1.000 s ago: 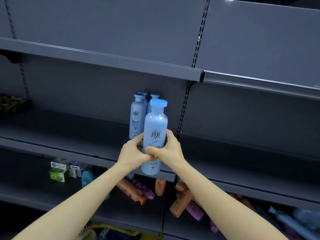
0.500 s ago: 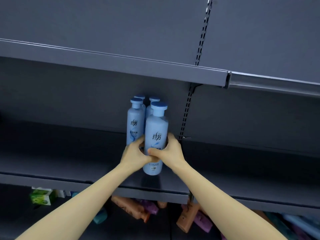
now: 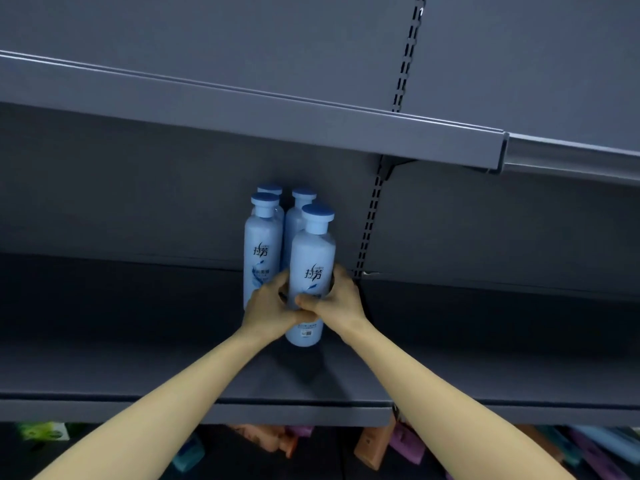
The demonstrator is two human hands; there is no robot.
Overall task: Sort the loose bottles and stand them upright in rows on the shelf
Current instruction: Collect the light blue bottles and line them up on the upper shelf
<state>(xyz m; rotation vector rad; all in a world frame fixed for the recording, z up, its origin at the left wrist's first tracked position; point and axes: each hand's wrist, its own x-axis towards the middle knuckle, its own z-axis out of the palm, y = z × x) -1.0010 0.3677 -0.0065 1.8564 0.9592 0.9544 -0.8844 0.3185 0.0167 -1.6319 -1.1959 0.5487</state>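
Both hands on the pale blue bottle (image 3: 312, 271), upright on the shelf (image 3: 138, 358)!

Our left hand (image 3: 268, 308) curls round its lower body from 9 o'clock and our right hand (image 3: 341, 304) from 3 o'clock, with the thumbs meeting across the front label. The bottle is upright, blue cap on top, its base down at the grey board, though we cannot tell if it rests there fully. Three matching bottles (image 3: 261, 251) stand upright just beside it, at 9, 11 and 12 o'clock, making a tight block near the back panel. Down at 6 o'clock, under the shelf edge, orange and purple loose bottles (image 3: 374, 448) lie on their sides, with a green box (image 3: 41, 431) at 8 o'clock.
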